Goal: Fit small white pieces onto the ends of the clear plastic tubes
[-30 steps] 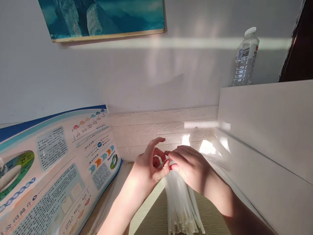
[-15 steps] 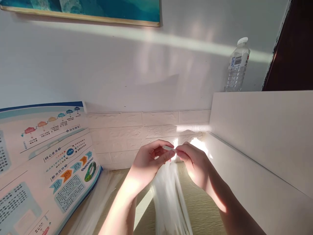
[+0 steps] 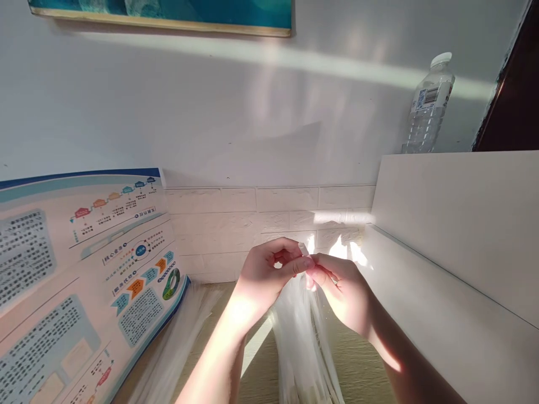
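Above the table, my left hand [image 3: 269,272] pinches a small white piece [image 3: 303,248] between thumb and fingers; its pale tip sticks up past them. My right hand [image 3: 345,289] is closed at the piece's lower end, fingertips touching those of my left hand. Much of the piece is hidden by the fingers, so its exact kind does not show. Below the hands lies a bundle of long, thin, whitish translucent strips [image 3: 297,348]. A second bundle of such strips [image 3: 177,342] lies to the left of my left forearm.
At left a large printed sheet [image 3: 96,269] stands tilted over the greenish table [image 3: 357,365]. White panels [image 3: 455,224] close off the right side, with a clear plastic bottle [image 3: 429,109] on top. Behind is a wall with brick-patterned covering [image 3: 236,224] and a picture [image 3: 189,17].
The white piece has turned from nearly level to more upright. My right fingertips have come closer, against those of my left hand. The whole view has shifted slightly.
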Available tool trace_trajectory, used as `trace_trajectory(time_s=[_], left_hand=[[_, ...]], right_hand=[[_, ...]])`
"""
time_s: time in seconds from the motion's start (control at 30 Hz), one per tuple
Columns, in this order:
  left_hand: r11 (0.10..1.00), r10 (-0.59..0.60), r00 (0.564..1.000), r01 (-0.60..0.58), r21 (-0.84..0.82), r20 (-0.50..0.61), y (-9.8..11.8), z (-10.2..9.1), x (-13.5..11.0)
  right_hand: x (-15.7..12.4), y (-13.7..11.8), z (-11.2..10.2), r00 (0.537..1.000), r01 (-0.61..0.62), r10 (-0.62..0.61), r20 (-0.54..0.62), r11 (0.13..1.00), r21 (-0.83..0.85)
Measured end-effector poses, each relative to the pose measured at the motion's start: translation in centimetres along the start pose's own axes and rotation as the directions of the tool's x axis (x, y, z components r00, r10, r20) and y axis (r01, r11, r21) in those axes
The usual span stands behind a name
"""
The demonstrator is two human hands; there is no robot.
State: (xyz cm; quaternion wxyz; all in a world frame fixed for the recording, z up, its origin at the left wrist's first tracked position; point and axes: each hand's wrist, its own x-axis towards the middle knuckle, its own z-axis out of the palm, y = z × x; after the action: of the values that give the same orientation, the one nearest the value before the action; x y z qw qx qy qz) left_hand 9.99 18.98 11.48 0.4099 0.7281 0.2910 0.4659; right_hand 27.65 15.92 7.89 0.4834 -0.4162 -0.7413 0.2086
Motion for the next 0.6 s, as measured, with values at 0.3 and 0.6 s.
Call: trace_trajectory(time_s=[0.3,0.6], left_hand=[[0.995,0.098,0.994,-0.096,0.035,-0.047,0.0,-0.6,0.0],[0.988,0.141,0.989,-0.139,0.060,-0.033,0.0,-0.2,0.2]], right_hand=[[-0.4,0.4,-0.8,0.998,0.025,-0.017,0.061,0.991,-0.129],[-0.1,-0.4,0.4,0.985,0.101,-0.127,-0.120,0.974,-0.201]])
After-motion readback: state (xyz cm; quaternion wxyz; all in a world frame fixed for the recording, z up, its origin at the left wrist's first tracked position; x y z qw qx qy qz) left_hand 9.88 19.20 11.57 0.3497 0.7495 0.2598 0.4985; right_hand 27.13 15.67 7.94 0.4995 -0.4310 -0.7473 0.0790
